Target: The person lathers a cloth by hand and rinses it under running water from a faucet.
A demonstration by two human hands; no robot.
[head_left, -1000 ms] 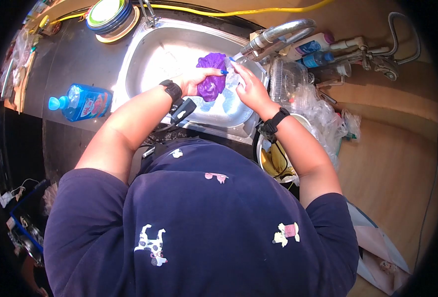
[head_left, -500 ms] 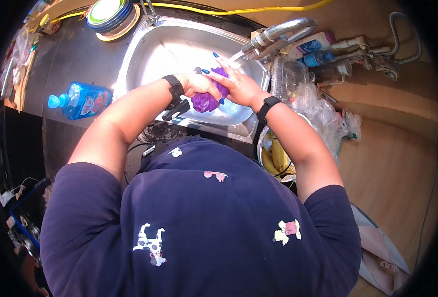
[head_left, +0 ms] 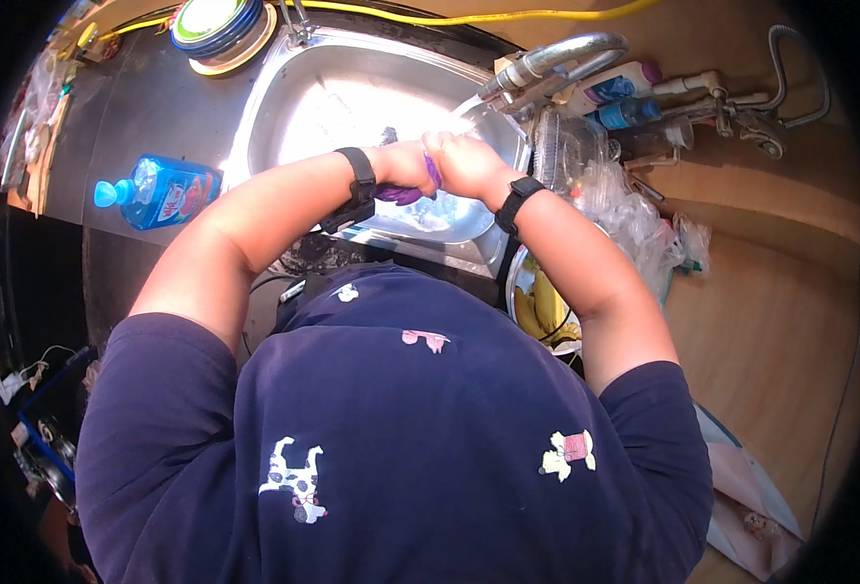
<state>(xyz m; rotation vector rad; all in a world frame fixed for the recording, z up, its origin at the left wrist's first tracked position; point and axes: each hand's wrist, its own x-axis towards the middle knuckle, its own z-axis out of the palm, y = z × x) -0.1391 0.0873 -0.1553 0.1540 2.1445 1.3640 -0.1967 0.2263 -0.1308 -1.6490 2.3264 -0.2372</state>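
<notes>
Over the stainless steel sink (head_left: 299, 73), my left hand (head_left: 403, 165) and my right hand (head_left: 467, 165) are pressed close together, both closed around a crumpled purple cloth (head_left: 398, 196). Most of the cloth is hidden in the fists; a fold hangs below my left hand and a strip shows between the two. At the sink's right rim stands a metal faucet (head_left: 556, 60), its spout turned toward the basin, with water seeming to run near my right hand. A small dark lump (head_left: 389, 134) lies in the bright basin just beyond my left hand.
Left of the sink stands a blue dish soap bottle (head_left: 169, 193). Stacked plates (head_left: 218, 29) sit at the back left. Right of the sink are clear plastic containers (head_left: 558, 156), plastic bags (head_left: 625, 219) and bottles (head_left: 627, 114). Bananas (head_left: 545, 304) lie in a bowl near my right forearm.
My right hand has gone from outstretched fingers on the cloth to a fist. Both hands have closed tighter around the purple cloth, so less of it shows.
</notes>
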